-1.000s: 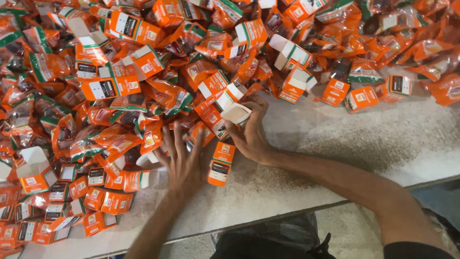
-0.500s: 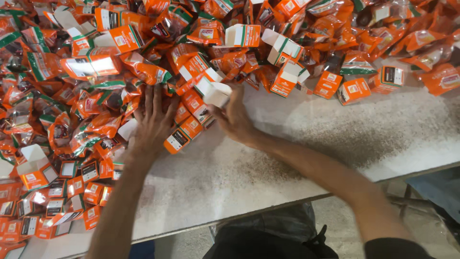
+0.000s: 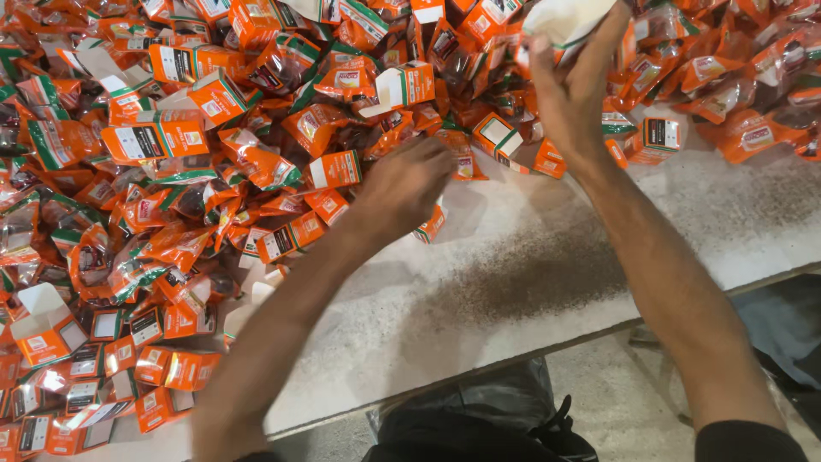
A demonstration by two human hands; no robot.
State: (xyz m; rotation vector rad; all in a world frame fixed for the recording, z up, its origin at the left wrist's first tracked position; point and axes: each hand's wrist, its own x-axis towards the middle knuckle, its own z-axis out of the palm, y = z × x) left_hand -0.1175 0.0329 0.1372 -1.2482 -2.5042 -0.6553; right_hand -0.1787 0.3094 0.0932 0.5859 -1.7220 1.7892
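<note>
A: Which thing is in hand here?

B: The open carton, white inside, up at the top edge of the view. The right hand is clamped on it, fingers wrapped round its lower end, lifting it clear above the heap.

A: Why hold it that way up?

B: I judge the grip keeps the mouth free, since the pale open end points away from the palm. Part of it is cut off by the frame, so I cannot tell how its flaps stand.

A: And the other hand?

B: The left hand is down at the near edge of the heap, fingers curled together and knuckles up. It is on or over a small box that peeks out beneath it; whether it is pinching something I cannot tell, as the fingertips are hidden.

A: What lies round about?

B: Orange pouches and flat orange boxes heaped across the far side and left of the table. The near strip is bare pale board dusted with dark powder. A folded-up carton sits open at the left, probably kept within reach.
</note>
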